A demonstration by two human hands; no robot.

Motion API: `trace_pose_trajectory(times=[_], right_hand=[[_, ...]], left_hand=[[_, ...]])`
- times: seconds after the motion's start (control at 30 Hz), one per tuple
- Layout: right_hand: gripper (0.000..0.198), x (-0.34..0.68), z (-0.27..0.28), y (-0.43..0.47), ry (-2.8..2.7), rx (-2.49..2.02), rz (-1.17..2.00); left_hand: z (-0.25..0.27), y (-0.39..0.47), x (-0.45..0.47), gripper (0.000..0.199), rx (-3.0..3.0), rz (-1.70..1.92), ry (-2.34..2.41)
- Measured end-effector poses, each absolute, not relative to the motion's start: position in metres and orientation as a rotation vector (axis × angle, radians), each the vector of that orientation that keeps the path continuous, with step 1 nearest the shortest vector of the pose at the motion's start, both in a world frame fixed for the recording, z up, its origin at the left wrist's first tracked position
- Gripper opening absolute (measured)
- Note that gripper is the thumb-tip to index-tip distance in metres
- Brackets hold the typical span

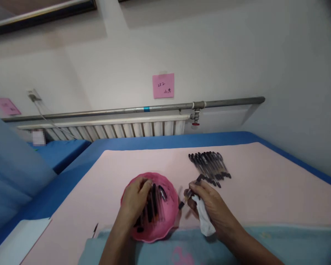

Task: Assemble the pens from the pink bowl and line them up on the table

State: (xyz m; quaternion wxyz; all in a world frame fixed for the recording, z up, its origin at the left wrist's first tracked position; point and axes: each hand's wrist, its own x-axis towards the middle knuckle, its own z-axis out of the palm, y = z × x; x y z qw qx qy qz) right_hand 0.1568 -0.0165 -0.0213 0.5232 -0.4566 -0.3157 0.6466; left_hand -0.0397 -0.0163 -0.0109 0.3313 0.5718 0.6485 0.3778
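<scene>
My right hand (208,202) is closed round a clear pen with black ends (188,196) and a crumpled white tissue (203,218), just right of the pink bowl. The pen is tilted, its lower end pointing toward the bowl. Over the left side of the scallop-edged pink bowl (172,221), my left hand (135,198) has its fingers curled and closed at the pens; what they pinch is hidden. Several pens and pen parts (154,202) lie in the bowl, some blurred. A black cap-like piece (162,193) is among them.
A row of several capped black pens (209,165) lies on the pink table cover (143,158). A teal cloth (237,243) covers the near edge. At left are white paper (22,235) and a small thin pen-like object (95,230). A radiator (138,129) stands behind.
</scene>
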Motion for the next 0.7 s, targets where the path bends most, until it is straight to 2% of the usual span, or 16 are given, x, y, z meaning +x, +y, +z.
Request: trace_pose_trajectory(times=[0.1,0.37,0.57,0.7], right_hand=[[0.019,0.154,-0.02,-0.02,-0.865,-1.148,1.602],[0.028,0.153,-0.019,-0.021,-1.04,-1.273,1.545],[0.026,0.152,-0.024,-0.018,-1.116,-1.282,1.523],[0.026,0.153,-0.026,-0.018,-1.138,-1.303,1.508]], left_hand=[[-0.012,-0.014,-0.056,0.024,1.551,0.884,1.867],[-0.005,-0.018,-0.072,0.018,1.6,0.614,2.091],[-0.002,-0.027,-0.074,0.009,1.761,0.199,1.913],[-0.002,-0.033,-0.067,0.008,1.745,0.088,1.773]])
